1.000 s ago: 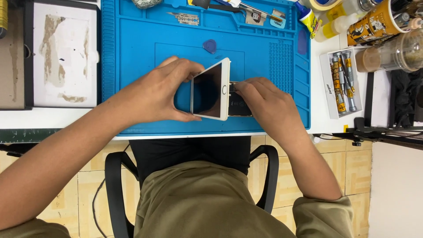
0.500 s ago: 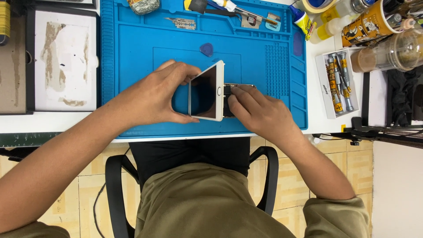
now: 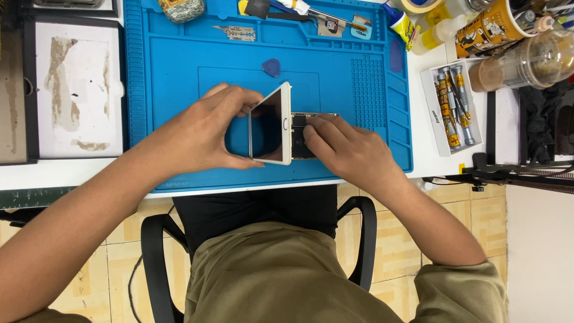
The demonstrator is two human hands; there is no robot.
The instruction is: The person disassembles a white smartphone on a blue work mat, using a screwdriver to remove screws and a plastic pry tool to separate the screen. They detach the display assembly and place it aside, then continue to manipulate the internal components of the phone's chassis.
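Phone screen panel, white-framed with a dark glass face, is swung up on edge from the phone body, which lies flat on the blue work mat. Left hand is closed round the panel's far and near edges, thumb below and fingers above, propping it roughly upright; this hold appears meant to keep the interior exposed. Right hand rests on the opened body just right of the panel, fingertips pressed together on the dark internals; whether they pinch a small part cannot be told. A blue pick lies on the mat beyond both hands. A tray of screwdrivers sits on the counter, well right of the right hand, within reach.
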